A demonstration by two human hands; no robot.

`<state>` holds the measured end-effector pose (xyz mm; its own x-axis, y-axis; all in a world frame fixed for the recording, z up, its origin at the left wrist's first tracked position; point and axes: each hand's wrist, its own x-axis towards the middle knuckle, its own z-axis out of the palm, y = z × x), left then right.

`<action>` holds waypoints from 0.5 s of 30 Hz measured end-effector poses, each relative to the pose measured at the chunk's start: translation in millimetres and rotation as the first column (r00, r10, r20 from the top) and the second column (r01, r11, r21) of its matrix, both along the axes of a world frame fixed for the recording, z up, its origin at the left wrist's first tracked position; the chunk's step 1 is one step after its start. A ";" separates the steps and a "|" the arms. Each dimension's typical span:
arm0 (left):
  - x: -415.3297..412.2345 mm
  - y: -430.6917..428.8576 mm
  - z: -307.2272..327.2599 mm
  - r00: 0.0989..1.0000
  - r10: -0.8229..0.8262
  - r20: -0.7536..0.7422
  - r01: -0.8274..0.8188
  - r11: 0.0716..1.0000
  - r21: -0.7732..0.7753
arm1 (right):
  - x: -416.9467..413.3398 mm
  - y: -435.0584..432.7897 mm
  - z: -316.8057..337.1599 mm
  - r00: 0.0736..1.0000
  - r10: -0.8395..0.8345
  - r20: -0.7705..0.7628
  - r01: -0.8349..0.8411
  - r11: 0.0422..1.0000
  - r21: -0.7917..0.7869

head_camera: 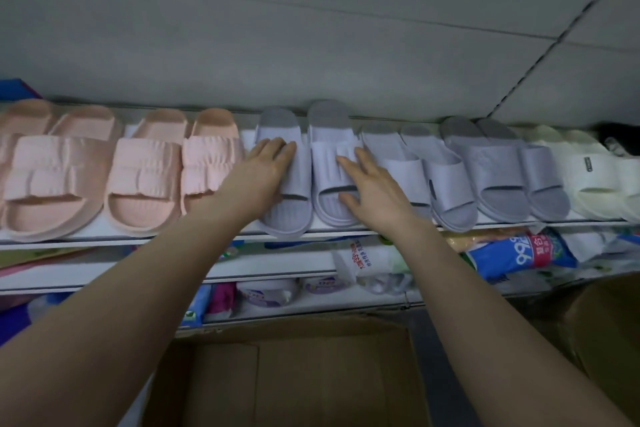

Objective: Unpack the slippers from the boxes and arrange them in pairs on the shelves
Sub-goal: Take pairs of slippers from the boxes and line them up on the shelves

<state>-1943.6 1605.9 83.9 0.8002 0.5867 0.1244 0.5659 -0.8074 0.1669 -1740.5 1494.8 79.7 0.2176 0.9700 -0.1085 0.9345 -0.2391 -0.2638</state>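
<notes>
The person is standing at the top shelf (145, 240) with both arms stretched up, and each hand is lying flat on one slipper of a lilac-grey pair. The left hand (261, 168) is resting open, fingers spread, on the strap of the left slipper (284, 198); the right hand (372, 189) is lying open in the same way across the right slipper (330, 166). Neither hand is gripping anything; they are pressing and nudging.

Seen from the pair, pink slippers (145, 170) are lining the shelf toward nine o'clock, more grey slippers (446, 180) are sitting toward three o'clock, and cream ones (588, 180) are lying beyond those. An open cardboard box (294, 385) is waiting at six o'clock, below the lower shelves of packaged goods.

By my reading, this pair is being squared up. To do it well, the person should be sliding both slippers back until their heels are meeting the wall, since the left one's toe is hanging over the shelf edge. The two should be ending up parallel, toes level, just beside each other, without crowding the grey slipper touching the right wrist
</notes>
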 end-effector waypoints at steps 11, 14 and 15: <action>3.5 10.7 -10.7 1.000 -0.001 0.004 0.001 0.998 -0.062 | -11.9 -24.8 -2.0 0.999 -0.031 -0.027 0.031 1.000 -0.005; 6.1 1.3 -7.1 0.998 0.062 -0.013 -0.062 0.996 -0.060 | -0.2 -52.0 5.1 0.999 -0.024 -0.021 0.026 0.994 0.104; 8.4 -5.3 -5.1 0.997 0.074 0.007 -0.073 0.996 -0.056 | 7.5 -64.4 6.5 0.999 -0.043 -0.002 0.042 0.986 0.163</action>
<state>-1935.3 1600.5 78.7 0.7537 0.6500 0.0971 0.6216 -0.7530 0.2157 -1733.0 1430.3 86.2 0.2590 0.9645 0.0509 0.9248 -0.2324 -0.3012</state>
